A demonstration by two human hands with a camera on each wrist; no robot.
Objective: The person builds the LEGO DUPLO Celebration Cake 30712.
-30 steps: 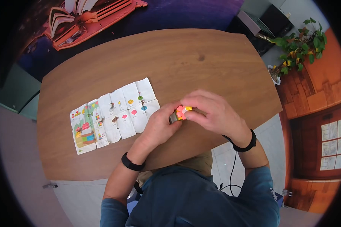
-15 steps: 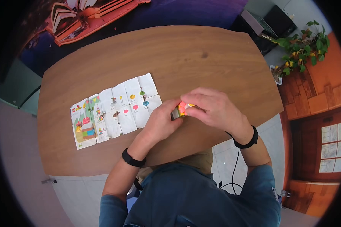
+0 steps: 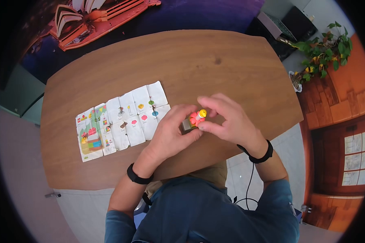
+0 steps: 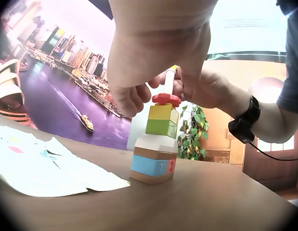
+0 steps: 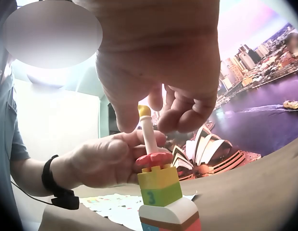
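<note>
A tower of toy bricks stands on the table. In the left wrist view its blue brick (image 4: 148,164) is low, the green brick (image 4: 161,128) and yellow brick (image 4: 160,112) higher, under a red flower piece (image 4: 166,99). A white candle (image 5: 148,136) with a yellow tip (image 3: 203,113) rises upright from the flower. My left hand (image 3: 170,131) curves around the flower's left side, thumb and fingers apart; contact is hard to tell. On the other side, my right hand (image 3: 233,120) holds its thumb and fingers spread around the candle, gripping nothing.
A creased instruction sheet (image 3: 132,135) lies on the table (image 3: 170,56) left of the hands. The table's near edge runs beneath my forearms. Beyond the right end stand a potted plant (image 3: 326,50) and dark equipment (image 3: 275,26).
My right thumb and fingers have spread away from the candle's top, which now shows with its yellow tip. My left thumb has stretched out to the right, below the flower.
</note>
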